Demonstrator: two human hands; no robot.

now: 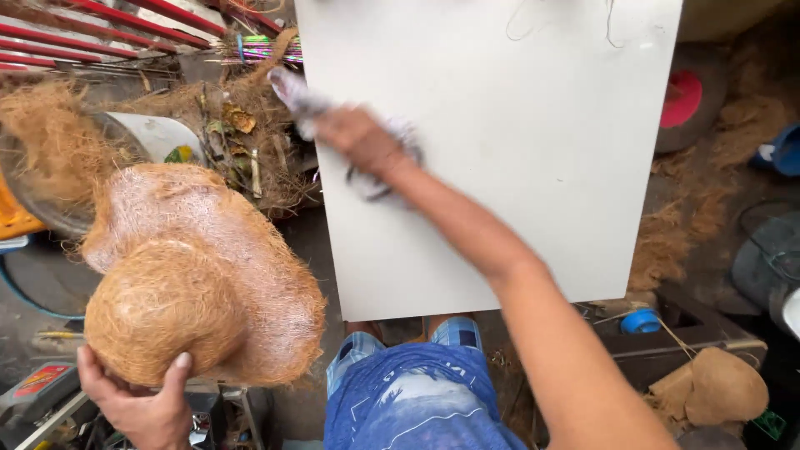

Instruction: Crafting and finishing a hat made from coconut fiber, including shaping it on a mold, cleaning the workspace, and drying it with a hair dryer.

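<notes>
The left hand (137, 400), at the near left, holds from below a hat-like shape of brown coconut fibre (196, 279), the thumb pressed on its round crown; the right hand (358, 137) is closed around a pale cloth (304, 100) at the far left edge of a white board (517, 142), and it is blurred. I judge that the fibre shape is the thing most at risk: it rests only on some fingers, out beside the board, so a strong wipe could shake the body and let it tip or slide off the hand. The loose fibres may also fall on the board, since the brim hangs close to its left edge. The cloth could pass over the edge and catch the dry stalks and husk (250, 158) lying just beside. The board is smooth, plain and tilted over the person's knees. Around it the ground is crowded: fibre piles, a metal basin (50, 208) with fibre at the far left, red bars (108, 33), a blue tape roll (642, 321) and another fibre lump (725, 387) at the near right.
</notes>
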